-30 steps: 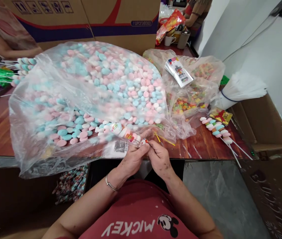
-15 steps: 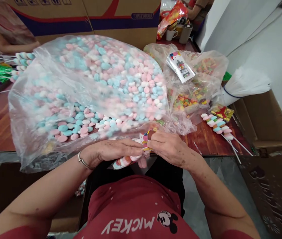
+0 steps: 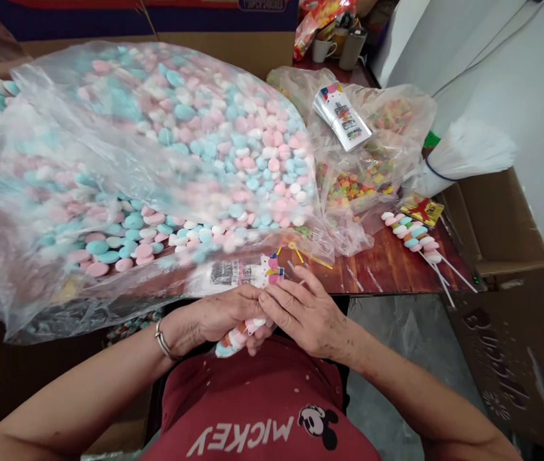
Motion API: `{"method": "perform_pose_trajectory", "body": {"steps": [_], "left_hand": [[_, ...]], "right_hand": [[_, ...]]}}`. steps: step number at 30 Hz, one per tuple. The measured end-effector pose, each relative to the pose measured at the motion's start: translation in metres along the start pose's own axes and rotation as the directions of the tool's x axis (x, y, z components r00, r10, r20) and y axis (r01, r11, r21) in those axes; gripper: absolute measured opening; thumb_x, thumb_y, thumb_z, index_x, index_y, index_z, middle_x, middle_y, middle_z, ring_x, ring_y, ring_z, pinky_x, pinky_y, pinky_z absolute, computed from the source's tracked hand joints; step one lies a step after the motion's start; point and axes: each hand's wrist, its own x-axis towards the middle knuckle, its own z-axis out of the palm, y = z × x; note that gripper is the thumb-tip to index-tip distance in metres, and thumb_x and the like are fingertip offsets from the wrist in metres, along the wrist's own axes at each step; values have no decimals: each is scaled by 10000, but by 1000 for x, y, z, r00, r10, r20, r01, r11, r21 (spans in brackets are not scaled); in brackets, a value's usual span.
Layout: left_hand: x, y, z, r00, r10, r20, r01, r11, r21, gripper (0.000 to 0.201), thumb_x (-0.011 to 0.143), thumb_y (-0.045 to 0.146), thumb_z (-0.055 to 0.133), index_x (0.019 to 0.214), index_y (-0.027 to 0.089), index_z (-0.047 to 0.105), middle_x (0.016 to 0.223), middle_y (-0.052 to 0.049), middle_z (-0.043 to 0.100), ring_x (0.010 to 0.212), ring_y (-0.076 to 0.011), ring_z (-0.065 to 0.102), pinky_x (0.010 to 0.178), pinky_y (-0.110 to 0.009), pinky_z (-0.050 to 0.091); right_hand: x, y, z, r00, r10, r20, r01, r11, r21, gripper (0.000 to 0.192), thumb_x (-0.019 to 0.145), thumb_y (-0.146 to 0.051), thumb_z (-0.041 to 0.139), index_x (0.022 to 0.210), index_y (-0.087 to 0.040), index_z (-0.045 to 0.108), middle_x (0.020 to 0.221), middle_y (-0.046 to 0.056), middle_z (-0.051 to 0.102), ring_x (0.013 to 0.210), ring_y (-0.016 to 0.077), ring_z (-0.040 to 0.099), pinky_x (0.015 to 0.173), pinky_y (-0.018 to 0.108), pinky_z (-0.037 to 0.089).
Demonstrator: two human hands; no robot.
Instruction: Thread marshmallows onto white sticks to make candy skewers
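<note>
Just past the table's front edge, my left hand (image 3: 230, 312) is closed around a marshmallow skewer (image 3: 236, 338) of white, pink, orange and blue pieces. Its lower end points toward my shirt. My right hand (image 3: 307, 317) is closed over the skewer's upper end, its fingers overlapping those of my left. A thin white stick seems to show between the right fingers; most of it is hidden. Flat on the table behind my hands lie clear printed bags (image 3: 236, 274) with colourful tops. Several yellow twist ties (image 3: 299, 255) lie beside them.
A huge clear bag of pastel marshmallows (image 3: 233, 160) covers the left and middle. Right of it are a bag of small gummies (image 3: 348, 189) with a stack of printed cards or bags (image 3: 343, 118) on top, finished skewers (image 3: 411, 237), and a cardboard box (image 3: 497, 218).
Both hands have drawn back toward my body with the skewer. The right fingers have left the printed bag top and now cover the skewer's end. The view has shifted slightly.
</note>
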Motion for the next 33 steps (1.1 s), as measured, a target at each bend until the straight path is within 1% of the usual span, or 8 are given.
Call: {"method": "perform_pose_trajectory", "body": {"steps": [6, 9, 12, 15, 18, 20, 24, 33], "left_hand": [[-7, -2, 5, 985, -174, 15, 167, 964, 208, 350, 794, 485, 647, 685, 171, 538, 556, 25, 520, 430, -91, 442, 418, -225, 346], [-9, -3, 11, 983, 149, -105, -44, 752, 658, 251, 891, 385, 536, 757, 173, 553, 665, -9, 569, 556, -118, 482, 512, -242, 387], [-9, -13, 13, 824, 567, 5, -243, 345, 907, 138, 919, 254, 482, 848, 185, 579, 778, -46, 604, 697, -160, 521, 657, -294, 451], [-11, -20, 10, 750, 655, 88, -306, 225, 925, 141, 916, 199, 487, 837, 192, 603, 792, -64, 618, 713, -171, 535, 692, -310, 474], [-16, -14, 7, 727, 686, -17, -274, 312, 910, 120, 881, 191, 545, 793, 191, 626, 737, -53, 627, 648, -153, 537, 641, -288, 470], [-21, -6, 5, 713, 676, -186, -252, 495, 832, 144, 877, 232, 568, 758, 184, 633, 649, -32, 609, 555, -123, 512, 543, -245, 437], [-27, 5, 0, 710, 451, -540, -281, 885, 370, 243, 843, 395, 643, 738, 177, 613, 553, 2, 584, 376, -56, 384, 345, -157, 240], [-16, -2, -2, 738, 319, -595, -350, 934, 67, 332, 724, 433, 767, 706, 161, 578, 542, -3, 612, 327, -26, 339, 296, -114, 203]], "right_hand": [[-10, -14, 6, 997, -1, 77, -1, 1000, 30, 245, 937, -79, 407, 854, -112, 635, 701, 43, 562, 676, 175, 448, 744, 374, 383], [-9, -9, 8, 988, 100, 115, -112, 989, 95, 320, 931, -93, 402, 655, -162, 547, 608, 19, 498, 621, 161, 399, 674, 347, 317], [-7, -4, 8, 954, 205, 218, -255, 938, 234, 339, 940, -136, 390, 624, -179, 507, 581, 1, 503, 595, 144, 393, 659, 322, 298], [-3, 3, 5, 886, 251, 390, -404, 830, 384, 354, 970, -201, 370, 645, -184, 511, 602, -9, 535, 593, 132, 422, 658, 299, 316], [-5, 20, 3, 823, 318, 471, -557, 620, 553, 383, 1012, -273, 293, 767, -181, 572, 701, 3, 603, 653, 133, 522, 663, 272, 381], [-11, 37, 4, 768, 446, 459, -640, 537, 549, 380, 1019, -287, 262, 881, -182, 600, 789, 20, 640, 726, 144, 576, 692, 268, 425], [-28, 69, 13, 699, 626, 346, -702, 692, 168, 240, 956, -234, 400, 896, -193, 628, 913, 82, 650, 901, 220, 582, 827, 348, 449], [-25, 91, 30, 765, 499, 407, -571, 817, 73, 217, 907, -151, 469, 969, -191, 674, 905, 78, 613, 902, 226, 558, 856, 362, 439]]}}
